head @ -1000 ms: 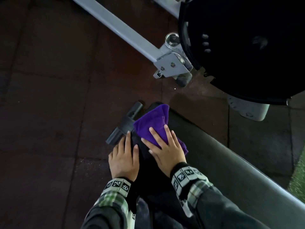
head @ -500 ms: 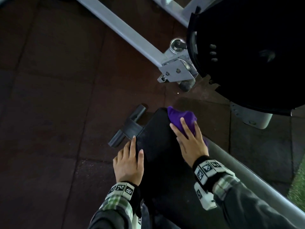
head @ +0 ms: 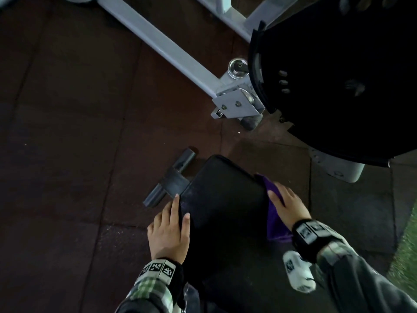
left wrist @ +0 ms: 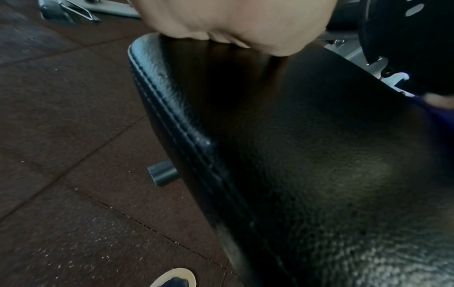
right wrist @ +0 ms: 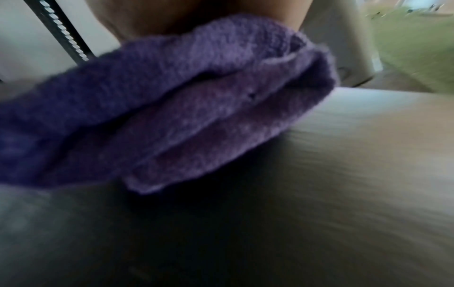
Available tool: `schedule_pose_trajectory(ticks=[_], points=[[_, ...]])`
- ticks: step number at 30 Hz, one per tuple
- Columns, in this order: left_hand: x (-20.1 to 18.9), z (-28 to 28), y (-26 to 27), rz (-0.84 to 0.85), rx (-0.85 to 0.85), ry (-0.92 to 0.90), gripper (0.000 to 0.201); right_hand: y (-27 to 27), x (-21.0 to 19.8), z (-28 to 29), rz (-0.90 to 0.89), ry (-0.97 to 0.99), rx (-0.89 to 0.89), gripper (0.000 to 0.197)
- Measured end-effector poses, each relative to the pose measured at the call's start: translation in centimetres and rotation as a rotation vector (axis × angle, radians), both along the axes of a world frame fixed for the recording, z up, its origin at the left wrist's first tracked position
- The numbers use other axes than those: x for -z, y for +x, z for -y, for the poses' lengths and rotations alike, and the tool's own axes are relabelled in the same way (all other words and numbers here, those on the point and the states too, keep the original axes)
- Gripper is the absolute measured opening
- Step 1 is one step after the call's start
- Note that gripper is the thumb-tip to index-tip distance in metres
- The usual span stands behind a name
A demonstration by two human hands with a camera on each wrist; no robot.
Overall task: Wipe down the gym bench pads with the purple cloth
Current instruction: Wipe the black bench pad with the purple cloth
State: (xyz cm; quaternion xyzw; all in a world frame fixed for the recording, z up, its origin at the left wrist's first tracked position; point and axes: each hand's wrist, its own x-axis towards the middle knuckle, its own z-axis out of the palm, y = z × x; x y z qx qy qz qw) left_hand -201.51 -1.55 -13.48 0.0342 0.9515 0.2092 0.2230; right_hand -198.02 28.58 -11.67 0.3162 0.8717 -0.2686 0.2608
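Observation:
The black bench pad [head: 225,199] runs from bottom centre up to its rounded end. My left hand [head: 180,206] rests on the pad's left edge, thumb on top and fingers straight along the side; the left wrist view shows its palm [left wrist: 233,23] on the stitched pad [left wrist: 294,155]. My right hand [head: 282,199] presses the purple cloth [head: 274,220] flat against the pad's right side. In the right wrist view the folded cloth [right wrist: 184,97] lies under the hand [right wrist: 147,17] on the blurred pad [right wrist: 319,194].
A dark T-shaped foot tube [head: 171,179] sticks out beside the pad's end. A grey steel beam [head: 162,46] and bracket [head: 237,105] cross the dark rubber floor [head: 67,154]. A large black disc [head: 338,75] hangs at upper right. Green turf [head: 408,245] borders the right. My shoe [left wrist: 174,277] stands below.
My right hand has slid the cloth from the top of the pad's end across to its right side. The left hand has stayed on the left edge.

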Motion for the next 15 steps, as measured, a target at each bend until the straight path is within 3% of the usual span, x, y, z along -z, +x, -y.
schedule_pose_trajectory(ticks=[5, 12, 15], points=[[0.0, -0.1, 0.1, 0.012, -0.004, 0.002, 0.058, 4.6, -0.5, -2.4, 0.143, 0.054, 0.075, 0.052], [0.2, 0.1, 0.1, 0.062, -0.024, -0.042, 0.071, -4.6, 0.3, 2.4, 0.007, 0.026, -0.165, 0.046], [0.1, 0.3, 0.1, 0.065, -0.011, -0.031, 0.075, -4.8, -0.1, 2.7, -0.026, -0.028, -0.150, 0.046]])
